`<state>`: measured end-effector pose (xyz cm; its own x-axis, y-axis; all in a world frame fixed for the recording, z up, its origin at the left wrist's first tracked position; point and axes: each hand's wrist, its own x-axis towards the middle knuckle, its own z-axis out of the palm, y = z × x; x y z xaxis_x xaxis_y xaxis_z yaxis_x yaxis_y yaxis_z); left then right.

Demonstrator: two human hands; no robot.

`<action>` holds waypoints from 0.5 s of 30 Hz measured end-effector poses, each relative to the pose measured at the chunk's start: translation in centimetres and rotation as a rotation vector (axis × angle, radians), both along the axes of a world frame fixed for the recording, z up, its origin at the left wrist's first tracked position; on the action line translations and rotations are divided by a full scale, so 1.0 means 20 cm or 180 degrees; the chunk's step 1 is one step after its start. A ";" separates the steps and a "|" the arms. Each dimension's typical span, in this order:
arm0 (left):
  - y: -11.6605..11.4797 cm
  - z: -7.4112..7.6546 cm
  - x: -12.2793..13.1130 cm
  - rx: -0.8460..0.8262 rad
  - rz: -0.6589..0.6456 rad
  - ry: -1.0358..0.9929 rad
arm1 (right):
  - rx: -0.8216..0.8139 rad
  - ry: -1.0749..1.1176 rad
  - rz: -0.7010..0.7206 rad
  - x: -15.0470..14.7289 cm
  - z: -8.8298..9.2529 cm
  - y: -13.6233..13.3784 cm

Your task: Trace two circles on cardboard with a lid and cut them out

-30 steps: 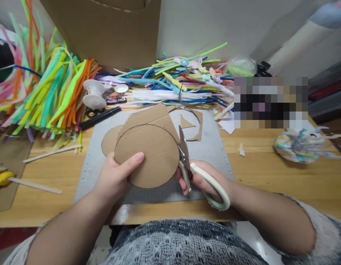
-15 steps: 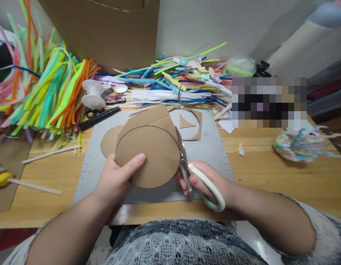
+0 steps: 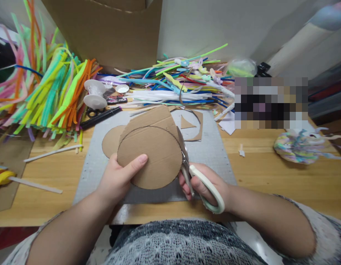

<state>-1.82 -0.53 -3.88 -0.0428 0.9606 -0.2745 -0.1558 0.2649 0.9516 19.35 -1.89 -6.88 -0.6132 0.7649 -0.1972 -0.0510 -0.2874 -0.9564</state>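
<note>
My left hand grips a piece of brown cardboard by its lower left edge, thumb on top. A round outline is drawn on it; the lower edge follows the curve and an uncut flap extends beyond the line at the top. In my right hand is a pair of scissors with off-white handles. Its blades meet the cardboard's right edge close to the line. Behind the held piece, a round cardboard disc lies partly hidden on the grey cutting mat.
Cardboard offcuts lie on the mat. Bundled pipe cleaners stand at the left, with more along the back. A black marker, a wire spool and a yellow glue gun are at left. A fuzzy pastel bundle sits at right.
The view has shifted slightly. The scissors' handles and blades sit at nearly the same place along the cardboard's right edge, and both hands keep their holds.
</note>
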 end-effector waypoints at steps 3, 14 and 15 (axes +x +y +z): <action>0.00 -0.01 -0.01 -0.0002 0.0021 -0.0022 | -0.0023 -0.0029 -0.0010 0.00 0.01 0.00; 0.00 -0.01 -0.04 -0.0063 0.0003 -0.0132 | -0.0180 -0.0003 0.0012 0.01 0.03 0.00; 0.00 -0.01 -0.04 -0.0059 -0.0011 -0.0122 | -0.0194 0.0005 0.0016 0.01 0.02 0.00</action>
